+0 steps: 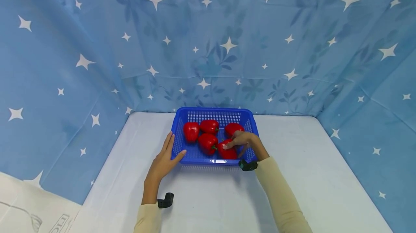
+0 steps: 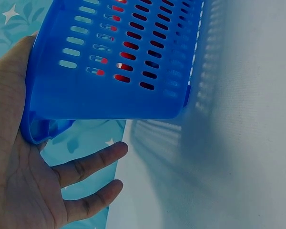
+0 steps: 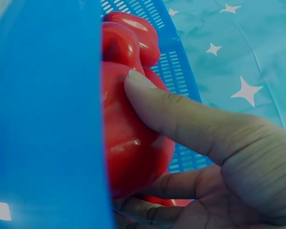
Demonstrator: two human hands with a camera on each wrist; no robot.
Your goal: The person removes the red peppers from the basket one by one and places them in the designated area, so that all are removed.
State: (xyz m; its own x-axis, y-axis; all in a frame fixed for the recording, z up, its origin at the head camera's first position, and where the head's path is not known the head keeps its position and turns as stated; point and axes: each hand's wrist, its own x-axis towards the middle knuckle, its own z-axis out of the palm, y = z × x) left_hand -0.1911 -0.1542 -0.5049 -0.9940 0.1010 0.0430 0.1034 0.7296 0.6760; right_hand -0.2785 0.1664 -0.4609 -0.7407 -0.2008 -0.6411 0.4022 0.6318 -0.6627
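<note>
A blue plastic basket (image 1: 214,160) holds several glossy red bell peppers (image 1: 207,143) with green stems. My right hand (image 1: 242,139) reaches in over the near right side and grips the front right bell pepper (image 1: 227,150). In the right wrist view, the thumb (image 3: 157,102) lies on top of this pepper (image 3: 133,152) and the fingers curl beneath it; the basket wall hides part of it. At the basket's left side, my left hand (image 1: 162,162) rests against the rim with its fingers straight. Two fingers (image 2: 93,164) of it spread below the basket corner in the left wrist view.
The basket stands on a white table (image 1: 208,200), near its back edge. Blue curtains (image 1: 214,38) with white stars and leaves hang behind and on both sides. Each wrist wears a small black camera (image 1: 165,200). A pale printed cloth (image 1: 35,207) lies at the lower left.
</note>
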